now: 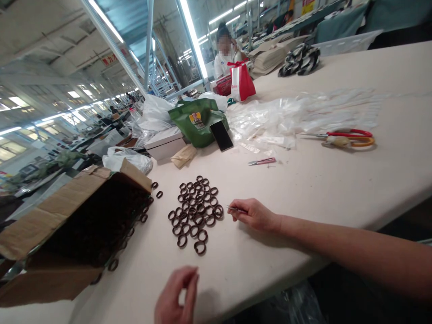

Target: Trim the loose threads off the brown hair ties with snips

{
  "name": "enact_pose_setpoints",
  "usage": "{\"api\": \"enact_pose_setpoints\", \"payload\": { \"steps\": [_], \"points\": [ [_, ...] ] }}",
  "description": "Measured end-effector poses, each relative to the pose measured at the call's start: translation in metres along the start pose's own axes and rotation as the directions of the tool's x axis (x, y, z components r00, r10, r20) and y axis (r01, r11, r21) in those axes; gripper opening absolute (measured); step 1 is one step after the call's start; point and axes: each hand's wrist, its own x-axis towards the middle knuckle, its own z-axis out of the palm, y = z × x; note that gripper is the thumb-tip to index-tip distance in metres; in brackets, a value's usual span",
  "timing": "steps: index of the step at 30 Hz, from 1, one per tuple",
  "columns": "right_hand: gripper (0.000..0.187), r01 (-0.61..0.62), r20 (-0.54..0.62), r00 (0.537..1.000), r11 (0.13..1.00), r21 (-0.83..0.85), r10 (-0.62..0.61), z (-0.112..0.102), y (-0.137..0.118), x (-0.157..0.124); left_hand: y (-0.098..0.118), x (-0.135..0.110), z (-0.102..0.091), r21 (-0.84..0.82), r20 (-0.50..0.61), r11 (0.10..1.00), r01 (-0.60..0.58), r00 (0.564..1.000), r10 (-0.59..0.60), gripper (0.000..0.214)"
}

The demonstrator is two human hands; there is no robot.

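Observation:
Dark brown rings [199, 208] lie in a loose cluster on the pale tabletop. Just right of the cluster, my right hand [254, 215] is closed around a slim, pointed metal tool [235, 209]. Its thin tips point left at the nearest rings; the fingers cover the rest, so its exact kind is unclear. My left hand [177, 294] is near the table's front edge, below the cluster and apart from it. Its thumb and finger are brought together in a pinch, slightly blurred. Anything between those fingertips is too small or hidden to make out.
An open cardboard box [77, 216] lies tipped at left, with rings spilling from it. Pink thread snips [262, 161], red-and-orange-handled scissors [351, 138], a phone [221, 136], a green bag [199, 121] and clear plastic bags [280, 117] lie farther back. A person [224, 56] sits beyond.

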Motion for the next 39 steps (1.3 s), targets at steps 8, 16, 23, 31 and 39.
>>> {"api": "enact_pose_setpoints", "payload": {
  "steps": [8,16,23,31,39],
  "points": [
    [0.016,-0.023,0.008,1.000,0.999,-0.038,0.024,0.001,0.003,-0.001,0.010,0.171,0.016,0.465,0.025,0.880,-0.099,0.995,0.099,0.023],
    [0.016,-0.054,0.020,0.998,0.998,-0.030,0.055,0.001,0.004,0.001,0.008,0.195,0.018,0.515,0.089,0.857,0.034,0.992,-0.093,0.025],
    [0.015,-0.049,0.035,0.998,0.998,-0.035,0.050,0.001,0.007,0.002,0.010,0.195,0.018,0.461,0.104,0.886,0.045,0.989,-0.105,0.021],
    [0.014,-0.038,-0.006,0.999,0.999,-0.014,0.038,0.001,0.008,0.003,0.014,0.170,0.016,0.209,-0.027,0.976,0.054,0.998,-0.049,0.020],
    [0.028,0.018,-0.041,0.999,0.956,0.292,-0.006,0.013,-0.014,-0.012,0.047,0.075,0.017,-0.428,0.100,0.885,0.181,0.983,-0.153,0.043]
  ]
}}
